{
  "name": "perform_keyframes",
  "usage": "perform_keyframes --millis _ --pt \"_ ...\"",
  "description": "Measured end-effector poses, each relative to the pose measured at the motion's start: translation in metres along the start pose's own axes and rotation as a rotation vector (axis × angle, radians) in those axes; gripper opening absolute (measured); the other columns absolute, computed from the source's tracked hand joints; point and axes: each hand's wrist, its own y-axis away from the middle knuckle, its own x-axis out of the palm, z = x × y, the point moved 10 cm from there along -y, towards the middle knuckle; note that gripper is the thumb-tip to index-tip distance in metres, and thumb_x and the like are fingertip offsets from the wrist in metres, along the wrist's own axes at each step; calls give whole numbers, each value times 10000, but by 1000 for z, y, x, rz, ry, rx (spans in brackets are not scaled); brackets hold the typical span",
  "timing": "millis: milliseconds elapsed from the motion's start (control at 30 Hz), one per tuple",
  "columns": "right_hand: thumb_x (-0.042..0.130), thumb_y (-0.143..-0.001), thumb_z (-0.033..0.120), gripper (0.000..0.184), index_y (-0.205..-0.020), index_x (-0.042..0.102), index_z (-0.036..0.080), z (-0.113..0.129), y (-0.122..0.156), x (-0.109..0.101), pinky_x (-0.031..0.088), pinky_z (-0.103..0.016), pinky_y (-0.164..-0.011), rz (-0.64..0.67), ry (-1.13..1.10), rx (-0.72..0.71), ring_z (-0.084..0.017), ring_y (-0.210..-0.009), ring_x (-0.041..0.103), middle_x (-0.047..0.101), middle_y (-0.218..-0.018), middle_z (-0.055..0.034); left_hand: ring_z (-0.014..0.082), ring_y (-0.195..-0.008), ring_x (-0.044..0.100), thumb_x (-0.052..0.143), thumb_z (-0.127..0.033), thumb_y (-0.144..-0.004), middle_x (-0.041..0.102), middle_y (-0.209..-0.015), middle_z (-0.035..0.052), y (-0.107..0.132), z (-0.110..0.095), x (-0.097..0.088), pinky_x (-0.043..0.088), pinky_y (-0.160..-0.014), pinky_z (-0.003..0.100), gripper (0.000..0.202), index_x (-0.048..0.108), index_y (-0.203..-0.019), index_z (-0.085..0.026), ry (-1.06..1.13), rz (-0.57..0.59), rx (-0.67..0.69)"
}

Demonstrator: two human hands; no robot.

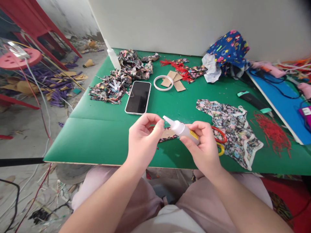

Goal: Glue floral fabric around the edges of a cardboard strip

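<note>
My right hand (202,145) is closed around a small white glue bottle (184,130) with a yellow label, its narrow nozzle tilted up to the left. Beside the nozzle tip, my left hand (144,139) pinches thumb and forefinger together; whatever lies between them is too small to make out. Under the bottle, a strip of dark floral fabric with a tan piece on it (168,132) lies on the green table (97,136), partly hidden by my hands. Scissors (220,135) with red and yellow handles show just beyond my right hand.
A phone (138,97), a white ring (163,83), cardboard pieces (175,79) and floral scraps (109,87) lie farther back. Another bottle (113,58) stands at the left edge. Floral fabric (234,129), a box cutter (255,103) and red threads (273,131) are on the right.
</note>
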Motion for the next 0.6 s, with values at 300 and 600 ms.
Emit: perform_keyframes --millis 300,600 --pt "668 -788 268 275 -973 464 260 -5 -1 -1 489 -231 -735 -2 -42 39 -108 -864 604 591 -956 5 69 -583 563 637 -204 -758 581 -657 -40 3 -2 7 467 -542 149 84 587 -698 -172 -42 54 -9" --pt "668 -794 265 269 -969 464 277 -5 0 -2 468 -197 -719 -4 -67 62 -85 -848 594 587 -941 28 53 -566 556 628 -216 -782 596 -671 -52 6 0 10 451 -522 132 75 600 -718 -186 -105 88 0"
